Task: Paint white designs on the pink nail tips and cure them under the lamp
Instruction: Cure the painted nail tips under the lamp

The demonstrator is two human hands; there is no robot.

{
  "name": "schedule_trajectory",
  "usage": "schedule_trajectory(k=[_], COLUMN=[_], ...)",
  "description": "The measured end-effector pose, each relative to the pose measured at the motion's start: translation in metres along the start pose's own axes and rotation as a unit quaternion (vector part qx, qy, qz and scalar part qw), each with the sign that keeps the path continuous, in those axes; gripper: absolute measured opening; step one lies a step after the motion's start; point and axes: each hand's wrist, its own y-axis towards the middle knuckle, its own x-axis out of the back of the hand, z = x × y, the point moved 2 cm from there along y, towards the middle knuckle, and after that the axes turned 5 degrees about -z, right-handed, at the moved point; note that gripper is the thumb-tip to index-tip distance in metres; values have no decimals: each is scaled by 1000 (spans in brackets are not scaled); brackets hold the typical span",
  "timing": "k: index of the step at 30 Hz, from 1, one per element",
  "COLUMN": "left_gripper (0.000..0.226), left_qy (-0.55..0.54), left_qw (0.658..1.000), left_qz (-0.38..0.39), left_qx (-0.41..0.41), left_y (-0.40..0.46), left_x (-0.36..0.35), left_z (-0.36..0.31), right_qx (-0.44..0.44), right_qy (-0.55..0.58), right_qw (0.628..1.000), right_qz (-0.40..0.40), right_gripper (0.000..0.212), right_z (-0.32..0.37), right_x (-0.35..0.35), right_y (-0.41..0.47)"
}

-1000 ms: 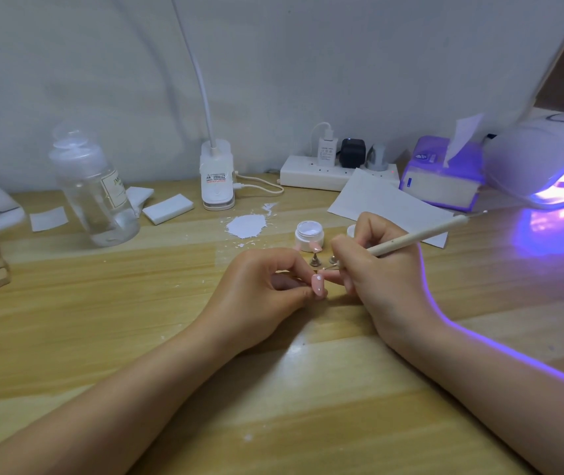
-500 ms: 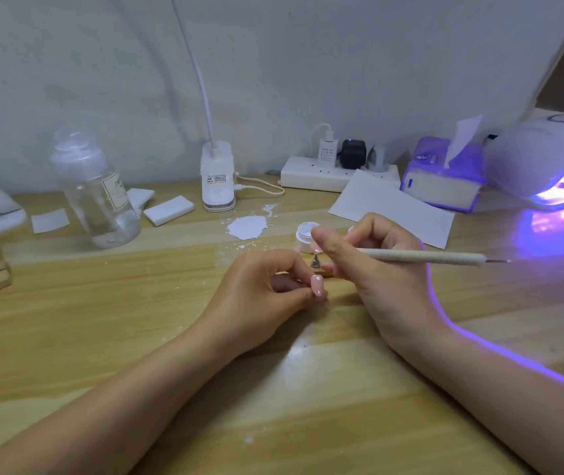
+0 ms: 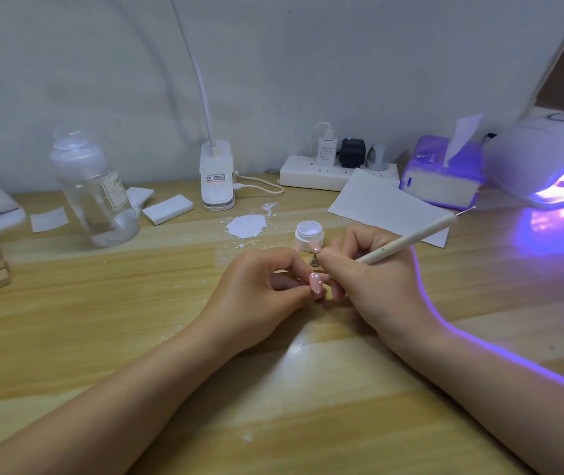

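On the wooden counter (image 3: 102, 320), left hand (image 3: 256, 289) pinches a white-dotted pink nail tip (image 3: 316, 284); right hand (image 3: 373, 279) grips a slim cream dotting pen (image 3: 407, 240); curing remains.

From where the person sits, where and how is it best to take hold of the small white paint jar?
Probably grip the white paint jar by its round side wall, coming from above and from the left. It stands upright and open, so the top should stay untouched, and the right hand crowds its near right side.
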Motion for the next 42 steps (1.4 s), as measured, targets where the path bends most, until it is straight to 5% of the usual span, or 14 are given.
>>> schedule_trajectory(k=[42], left_gripper=[16], left_qy=[-4], left_qw=[1000], left_qz=[7], left_qx=[-1], left_y=[1], left_x=[0], left_z=[-1], right_qx=[-5], right_qy=[9], right_qw=[1000], right_qz=[4], right_gripper=[38], right_z=[1], right_x=[-2], right_y=[0])
